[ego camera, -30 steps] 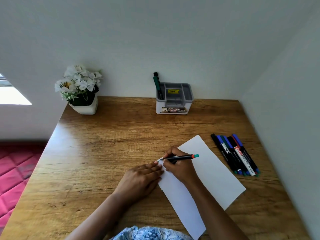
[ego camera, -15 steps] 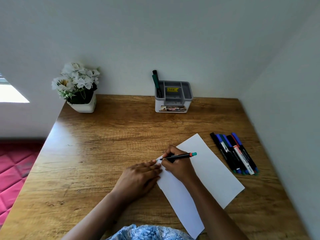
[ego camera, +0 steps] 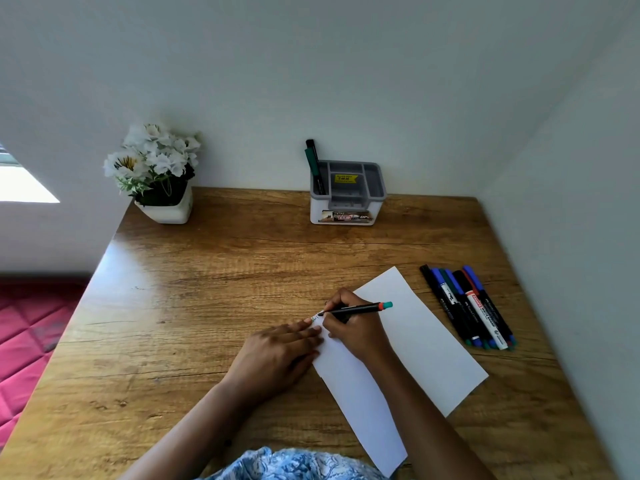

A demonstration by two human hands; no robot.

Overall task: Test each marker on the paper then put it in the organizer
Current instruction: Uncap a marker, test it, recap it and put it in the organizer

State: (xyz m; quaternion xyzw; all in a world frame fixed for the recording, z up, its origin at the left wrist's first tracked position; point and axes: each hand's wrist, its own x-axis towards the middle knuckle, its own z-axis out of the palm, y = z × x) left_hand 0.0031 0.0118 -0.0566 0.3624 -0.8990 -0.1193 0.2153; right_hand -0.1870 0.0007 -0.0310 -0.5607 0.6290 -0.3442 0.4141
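My right hand [ego camera: 349, 329] grips a black marker [ego camera: 360, 309] with an orange ring and teal end, its tip on the left corner of a white sheet of paper [ego camera: 426, 344]. Small scribbles show at that corner. My left hand [ego camera: 277, 355] lies flat, fingers apart, pressing the paper's left edge. Several capped markers [ego camera: 467, 306] lie side by side to the right of the paper. The grey and white organizer [ego camera: 347, 202] stands at the back against the wall, with two markers [ego camera: 313, 164] upright in its left compartment.
A white pot of white flowers [ego camera: 157, 174] stands at the table's back left corner. Walls close in behind and on the right of the wooden table [ego camera: 207, 289]. Past the left edge a pink quilted surface [ego camera: 31, 341] lies lower down.
The marker tip has shifted only slightly on the paper's corner. Both hands keep their places; the view has shifted a little.
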